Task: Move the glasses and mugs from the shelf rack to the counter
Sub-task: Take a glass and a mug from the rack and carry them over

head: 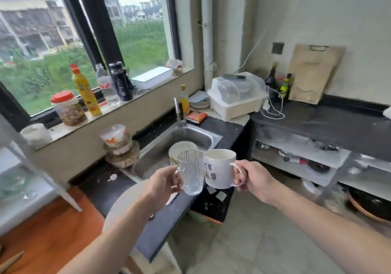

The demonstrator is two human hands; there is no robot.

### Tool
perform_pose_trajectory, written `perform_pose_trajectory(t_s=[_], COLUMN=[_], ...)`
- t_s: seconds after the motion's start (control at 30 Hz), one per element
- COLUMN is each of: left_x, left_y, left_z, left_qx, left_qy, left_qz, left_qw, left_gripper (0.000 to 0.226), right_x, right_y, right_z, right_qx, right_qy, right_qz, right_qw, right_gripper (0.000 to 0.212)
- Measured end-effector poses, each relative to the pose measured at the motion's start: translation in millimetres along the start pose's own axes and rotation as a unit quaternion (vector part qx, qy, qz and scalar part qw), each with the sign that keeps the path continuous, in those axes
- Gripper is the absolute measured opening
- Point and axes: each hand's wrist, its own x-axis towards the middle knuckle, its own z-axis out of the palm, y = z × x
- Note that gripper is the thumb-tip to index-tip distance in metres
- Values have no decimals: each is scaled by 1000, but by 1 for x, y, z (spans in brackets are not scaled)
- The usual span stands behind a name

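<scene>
Now mid-carry, the left hand (164, 181) grips a clear glass (190, 173) and the right hand (252, 178) clasps a white mug (219, 168), both aloft over the sink (203, 135), needing bare table (330, 123) to land on.

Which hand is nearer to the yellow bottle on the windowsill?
Left. The left hand is below and right of the yellow bottle; the right hand is farther right.

Steel sink (186, 135), cutting board (313, 74), yellow bottle (85, 91)
</scene>
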Motion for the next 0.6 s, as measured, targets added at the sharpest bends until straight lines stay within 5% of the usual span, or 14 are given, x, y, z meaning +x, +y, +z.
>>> perform_pose_trajectory(t_s=[0.37, 0.6], left_x=[98, 157], left_y=[-63, -78], left_z=[286, 420], left_qx=[56, 114], left_qy=[-186, -255], left_qz=[-51, -89], left_qw=[980, 956], left_gripper=[51, 33], right_x=[-47, -59], right_y=[-13, -16], right_z=[-278, -391], right_qx=[40, 93], right_qy=[152, 248], right_qz=[1, -9], right_qw=[988, 964], right_gripper=[28, 27])
